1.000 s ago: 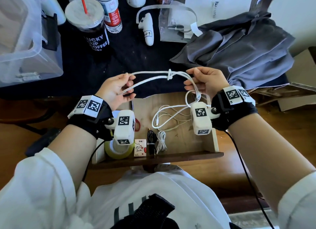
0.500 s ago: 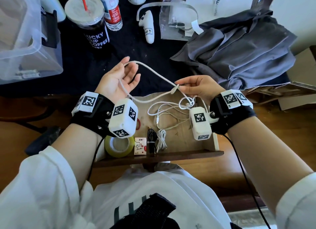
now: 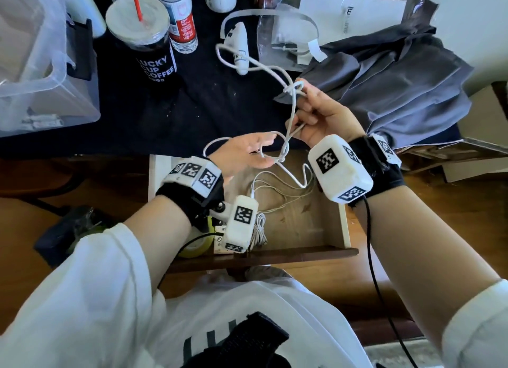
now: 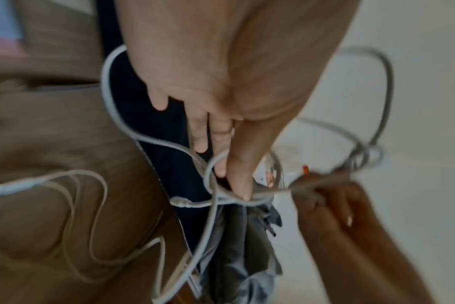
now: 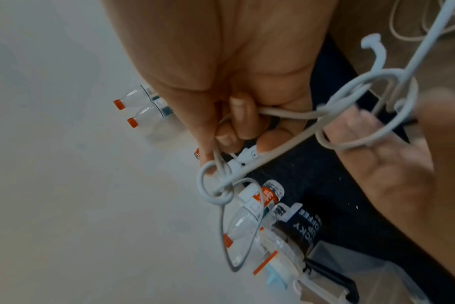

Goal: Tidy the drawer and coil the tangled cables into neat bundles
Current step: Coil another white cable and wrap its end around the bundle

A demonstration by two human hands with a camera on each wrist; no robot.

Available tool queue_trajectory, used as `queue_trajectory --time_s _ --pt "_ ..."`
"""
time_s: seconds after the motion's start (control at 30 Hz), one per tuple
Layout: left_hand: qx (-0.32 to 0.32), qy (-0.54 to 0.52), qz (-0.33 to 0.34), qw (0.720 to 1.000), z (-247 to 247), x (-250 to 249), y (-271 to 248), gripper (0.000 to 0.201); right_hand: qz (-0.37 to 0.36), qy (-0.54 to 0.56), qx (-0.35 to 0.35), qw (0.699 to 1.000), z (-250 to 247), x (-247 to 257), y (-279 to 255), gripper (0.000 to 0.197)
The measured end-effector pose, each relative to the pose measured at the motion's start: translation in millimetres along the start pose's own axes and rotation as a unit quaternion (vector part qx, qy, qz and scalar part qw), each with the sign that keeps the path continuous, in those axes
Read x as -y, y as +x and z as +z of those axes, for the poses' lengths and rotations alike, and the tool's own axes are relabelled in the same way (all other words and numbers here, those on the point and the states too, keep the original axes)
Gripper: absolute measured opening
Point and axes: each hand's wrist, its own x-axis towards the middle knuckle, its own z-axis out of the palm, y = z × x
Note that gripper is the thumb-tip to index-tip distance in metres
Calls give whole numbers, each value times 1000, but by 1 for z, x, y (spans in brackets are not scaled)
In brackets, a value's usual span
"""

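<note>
A black cloth-covered table [image 3: 209, 112] stands behind the open wooden drawer [image 3: 299, 230]. The curled right hand [image 3: 323, 114] grips the knotted white cable [image 3: 286, 147]; loops drape the flat, straight-fingered left hand [image 3: 244, 154]. Wrist views blur.

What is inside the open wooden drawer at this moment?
In the drawer: loose thin white cords, a small coiled white cable and a yellow tape roll. The left wrist camera covers whatever lies beside the coil.
</note>
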Motion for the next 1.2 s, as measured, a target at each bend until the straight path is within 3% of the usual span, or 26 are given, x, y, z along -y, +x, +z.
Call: queue_trajectory --time_s 0.13,0.23,0.37,0.5,0.7,0.9,1.1,1.2 --pt "12 119 21 993 4 0 10 26 1 -5 6 1000 4 -1 4 19" --pt "19 171 31 985 1 0 7 11 8 -24 -53 998 1 0 0 21" --pt "21 37 0 999 -7 -1 0 22 39 -124 -160 979 -5 0 -12 21" --pt "-25 -149 -2 988 -17 -7 -12 21 88 -245 -184 948 -19 -4 -29 17" --pt "-64 -168 59 982 -36 -29 -27 20 135 -303 -155 930 -21 -8 -42 42" --pt "-65 -180 71 979 -26 -43 -33 18 73 -370 -33 926 -7 2 -46 24" --pt "-75 -175 69 979 -26 -39 -41 17 -22 -422 -74 904 7 19 -43 18" --pt "-65 -151 75 984 -29 -42 -46 31 -48 -487 -98 867 18 30 -43 11"
